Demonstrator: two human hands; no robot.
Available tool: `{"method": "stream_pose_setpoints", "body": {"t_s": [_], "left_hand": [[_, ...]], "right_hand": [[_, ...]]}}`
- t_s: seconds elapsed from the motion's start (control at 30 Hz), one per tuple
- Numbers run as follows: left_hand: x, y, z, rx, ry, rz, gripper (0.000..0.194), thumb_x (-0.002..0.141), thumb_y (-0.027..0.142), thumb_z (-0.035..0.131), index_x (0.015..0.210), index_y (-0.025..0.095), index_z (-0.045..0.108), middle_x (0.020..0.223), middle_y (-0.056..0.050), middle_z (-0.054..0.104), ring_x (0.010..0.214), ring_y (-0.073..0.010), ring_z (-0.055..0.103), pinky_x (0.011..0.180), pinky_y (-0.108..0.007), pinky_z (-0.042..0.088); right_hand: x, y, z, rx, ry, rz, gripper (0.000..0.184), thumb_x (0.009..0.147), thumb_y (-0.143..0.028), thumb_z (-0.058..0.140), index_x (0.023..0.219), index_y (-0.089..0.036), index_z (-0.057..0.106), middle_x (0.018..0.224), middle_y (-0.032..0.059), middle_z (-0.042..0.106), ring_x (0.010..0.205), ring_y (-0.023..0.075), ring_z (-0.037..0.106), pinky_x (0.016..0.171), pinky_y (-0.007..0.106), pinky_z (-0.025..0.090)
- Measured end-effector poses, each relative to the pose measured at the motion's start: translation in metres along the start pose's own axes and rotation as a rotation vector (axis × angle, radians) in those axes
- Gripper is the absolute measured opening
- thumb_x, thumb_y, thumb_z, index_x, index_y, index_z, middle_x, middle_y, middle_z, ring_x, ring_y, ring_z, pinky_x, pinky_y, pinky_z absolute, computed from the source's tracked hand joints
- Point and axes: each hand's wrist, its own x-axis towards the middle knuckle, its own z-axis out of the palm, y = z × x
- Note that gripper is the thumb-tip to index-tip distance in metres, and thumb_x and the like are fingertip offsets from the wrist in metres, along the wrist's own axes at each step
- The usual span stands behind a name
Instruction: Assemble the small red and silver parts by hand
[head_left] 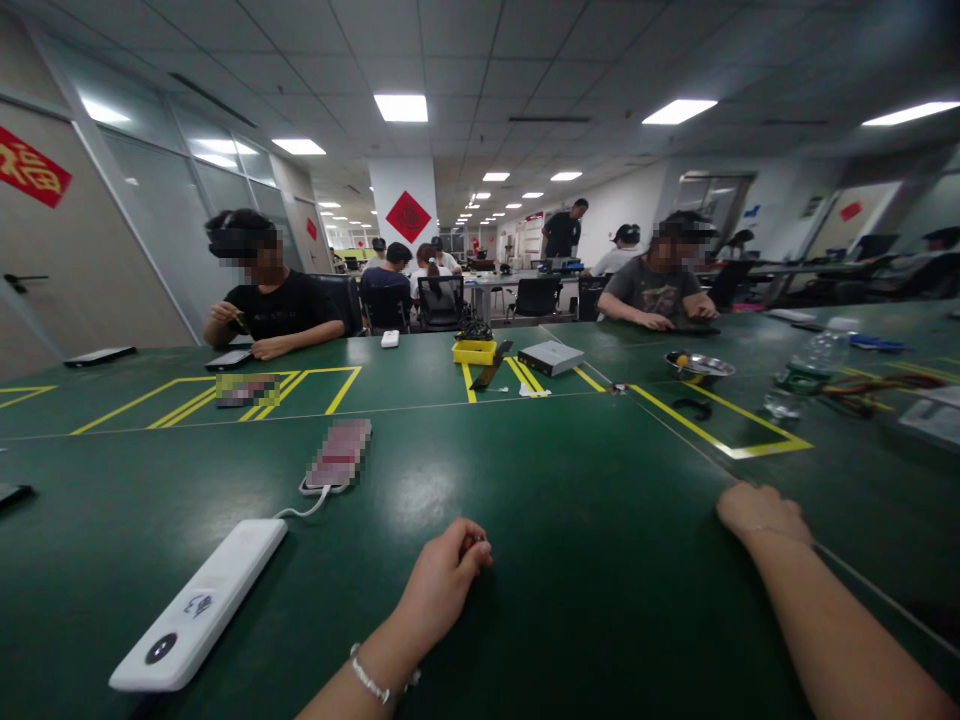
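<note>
My left hand (450,570) is over the green table (570,590) with its fingers curled in and the thumb pressed against them. A tiny glint shows at the fingertips, too small to name. My right hand (765,512) rests farther right with its knuckles up and its fingers folded under. Whatever it may hold is hidden. Left of my left hand lies a long white power bank (214,600). Its white cable (306,508) runs to a phone (341,455) with a blurred screen.
Yellow tape (765,450) marks areas on the table. Farther back are a yellow bin (474,352), a grey box (551,357), a metal bowl (701,368) and a water bottle (810,370). Two people wearing headsets sit across, at left (281,310) and right (652,285).
</note>
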Motion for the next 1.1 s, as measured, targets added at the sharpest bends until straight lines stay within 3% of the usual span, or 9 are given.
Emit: {"method": "stream_pose_setpoints", "body": {"t_s": [0.13,0.27,0.43,0.5,0.6,0.67,0.73,0.87,1.1], "left_hand": [[0.0,-0.001,-0.001,0.063,0.004,-0.008,0.022,0.078,0.036,0.042,0.085,0.018,0.053,0.064,0.002,0.059,0.057,-0.0125,0.052,0.055,-0.022,0.037],[-0.002,0.001,-0.002,0.083,0.001,0.0,0.027,0.081,0.039,0.037,0.078,0.019,0.054,0.061,0.003,0.055,0.055,-0.0121,0.05,0.054,-0.021,0.036],[-0.001,0.003,-0.002,0.077,0.062,0.043,0.032,0.083,0.04,0.032,0.081,0.019,0.056,0.064,0.002,0.056,0.061,-0.0136,0.052,0.06,-0.022,0.038],[0.0,0.002,-0.002,0.056,0.072,0.05,0.034,0.084,0.041,0.031,0.085,0.018,0.056,0.064,0.002,0.056,0.061,-0.014,0.052,0.06,-0.023,0.038],[0.0,0.0,-0.002,0.039,0.083,0.058,0.036,0.084,0.042,0.03,0.084,0.018,0.057,0.061,0.002,0.054,0.059,-0.0142,0.051,0.058,-0.024,0.038],[-0.001,-0.002,-0.002,0.024,0.094,0.063,0.036,0.084,0.042,0.03,0.085,0.018,0.057,0.06,0.002,0.054,0.059,-0.0143,0.051,0.058,-0.024,0.038],[0.0,-0.004,-0.003,0.002,0.11,0.074,0.034,0.084,0.04,0.031,0.089,0.018,0.058,0.064,0.001,0.056,0.062,-0.0148,0.053,0.06,-0.025,0.04],[0.002,-0.007,-0.003,-0.029,0.164,0.126,0.028,0.083,0.032,0.036,0.094,0.019,0.058,0.081,-0.002,0.061,0.077,-0.0159,0.055,0.072,-0.028,0.041],[0.002,-0.004,0.0,0.064,0.275,0.156,0.021,0.074,0.018,0.048,0.094,0.021,0.056,0.086,-0.001,0.06,0.079,-0.0152,0.054,0.07,-0.028,0.042]], "right_hand": [[-0.005,-0.003,-0.005,-0.013,0.008,-0.033,0.033,0.07,-0.015,0.038,0.092,-0.007,0.061,0.106,0.0239,0.049,0.096,0.0365,0.046,0.065,0.045,0.042],[-0.01,-0.008,-0.013,0.017,0.038,-0.096,0.032,0.072,-0.015,0.038,0.093,-0.007,0.06,0.104,0.023,0.049,0.095,0.0345,0.049,0.069,0.046,0.041],[-0.03,-0.051,-0.008,0.147,0.016,-0.35,0.027,0.077,-0.023,0.042,0.096,-0.015,0.059,0.103,0.0109,0.054,0.093,0.0206,0.052,0.078,0.032,0.041],[-0.053,-0.08,-0.002,0.339,-0.12,-0.468,0.026,0.078,-0.029,0.041,0.094,-0.018,0.058,0.097,0.0062,0.057,0.085,0.0153,0.055,0.073,0.028,0.043],[-0.108,-0.128,0.008,0.863,-0.532,-0.569,0.023,0.077,-0.033,0.046,0.088,-0.016,0.055,0.09,0.006,0.06,0.074,0.012,0.056,0.066,0.026,0.044],[-0.148,-0.156,0.014,1.166,-0.781,-0.547,0.025,0.071,-0.035,0.055,0.085,-0.014,0.053,0.084,0.0055,0.06,0.067,0.0105,0.056,0.062,0.025,0.043],[-0.183,-0.176,0.018,1.365,-0.943,-0.489,0.032,0.065,-0.037,0.062,0.084,-0.015,0.051,0.074,0.0025,0.059,0.058,0.0083,0.053,0.055,0.023,0.041],[-0.214,-0.189,0.023,1.506,-1.065,-0.408,0.033,0.063,-0.041,0.064,0.074,-0.014,0.049,0.064,-0.0008,0.056,0.051,0.0053,0.048,0.05,0.019,0.035],[-0.204,-0.18,0.026,1.506,-1.091,-0.409,0.034,0.062,-0.037,0.065,0.084,-0.014,0.051,0.065,-0.001,0.057,0.053,0.0059,0.048,0.051,0.02,0.034]]}}
